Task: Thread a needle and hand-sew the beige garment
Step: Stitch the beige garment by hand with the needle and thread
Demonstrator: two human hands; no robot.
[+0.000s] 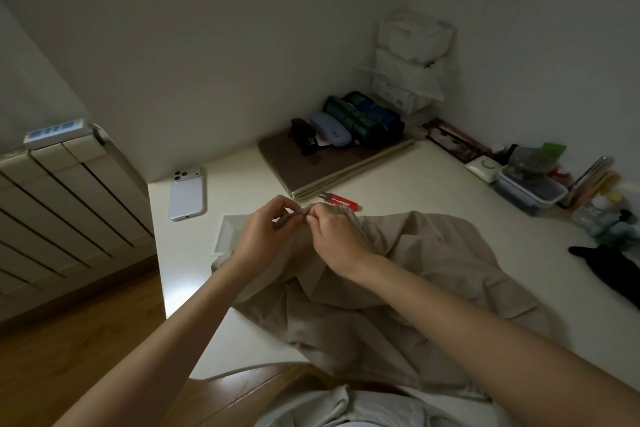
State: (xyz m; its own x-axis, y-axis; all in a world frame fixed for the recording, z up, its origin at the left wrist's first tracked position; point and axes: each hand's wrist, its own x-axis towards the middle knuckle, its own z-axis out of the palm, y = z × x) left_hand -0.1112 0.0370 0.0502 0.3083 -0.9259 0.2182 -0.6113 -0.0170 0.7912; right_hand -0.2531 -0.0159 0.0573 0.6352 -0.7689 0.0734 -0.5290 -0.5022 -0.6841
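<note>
The beige garment (433,270) lay rumpled across the bench (433,191), its near part spilling over the edge toward the person's lap. The left hand (263,236) and right hand (337,236) met at a raised fold, each pinching the cloth. No needle or thread could be made out. In such dim light a finger could likely be pricked, or the stitch wander off the fold. The red thread snips (341,201) lay just beyond the hands.
</note>
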